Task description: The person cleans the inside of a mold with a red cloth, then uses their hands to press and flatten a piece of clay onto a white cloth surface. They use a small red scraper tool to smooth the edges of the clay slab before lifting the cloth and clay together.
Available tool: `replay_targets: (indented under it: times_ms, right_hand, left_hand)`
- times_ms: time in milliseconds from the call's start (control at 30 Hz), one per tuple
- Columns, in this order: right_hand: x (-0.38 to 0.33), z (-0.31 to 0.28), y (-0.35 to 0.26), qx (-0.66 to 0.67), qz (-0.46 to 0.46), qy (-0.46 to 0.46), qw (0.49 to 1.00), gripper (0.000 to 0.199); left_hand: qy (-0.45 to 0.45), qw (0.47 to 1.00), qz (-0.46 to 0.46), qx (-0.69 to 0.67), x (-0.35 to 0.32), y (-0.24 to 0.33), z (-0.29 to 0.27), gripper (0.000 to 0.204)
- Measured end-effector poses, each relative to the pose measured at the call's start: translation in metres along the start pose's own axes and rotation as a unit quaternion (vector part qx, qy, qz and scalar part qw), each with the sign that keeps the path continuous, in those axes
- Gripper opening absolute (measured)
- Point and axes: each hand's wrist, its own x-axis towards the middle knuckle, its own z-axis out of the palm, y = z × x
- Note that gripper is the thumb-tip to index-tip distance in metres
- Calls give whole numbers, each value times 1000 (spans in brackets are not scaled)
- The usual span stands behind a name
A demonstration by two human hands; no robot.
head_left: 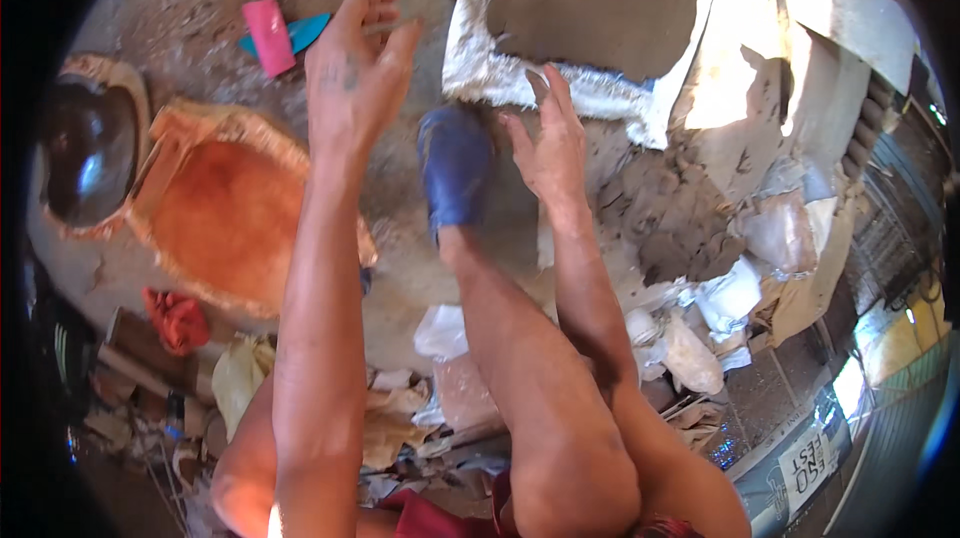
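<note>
My left hand (pixel 352 73) is raised beside the pink flat piece (pixel 268 36) and the teal flat piece (pixel 308 31) on the floor. Its fingers are loosely bent, apart from the thumb, with nothing clearly held. My right hand (pixel 555 153) hovers at the near edge of a dark grey clay slab (pixel 595 3). Thumb and fingers are spread, and a greyish smear shows by the fingertips. The slab lies on a white cloth (pixel 470 63). My foot in a dark blue shoe (pixel 455 168) stands between the hands.
At left are an orange hollow mould (pixel 235 218) and a dark glossy basin (pixel 88 148) in a similar rim. A heap of wet clay (pixel 670 213) sits at right, near crumpled plastic bags (pixel 725 298). A red cloth (pixel 175 320) and scraps lie nearer me.
</note>
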Motion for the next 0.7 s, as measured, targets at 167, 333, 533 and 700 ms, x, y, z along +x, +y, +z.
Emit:
replay_targets:
  times_ms: [167,333,533,700]
  right_hand:
    - [-79,-33,-9,25,98,-64,993,54]
    - [-57,-75,35,39,134,26,990,40]
    - [66,-118,198,-67,261,181,946,47]
    - [114,-93,208,22,365,164,916,56]
  left_hand:
    - [-66,987,-141,-47,-127,-46,-26,44]
    - [-102,971,-201,-78,-207,-56,6,48]
    - [-72,902,-322,-277,-77,1,153,67]
    - [39,882,-376,-281,-4,18,203,74]
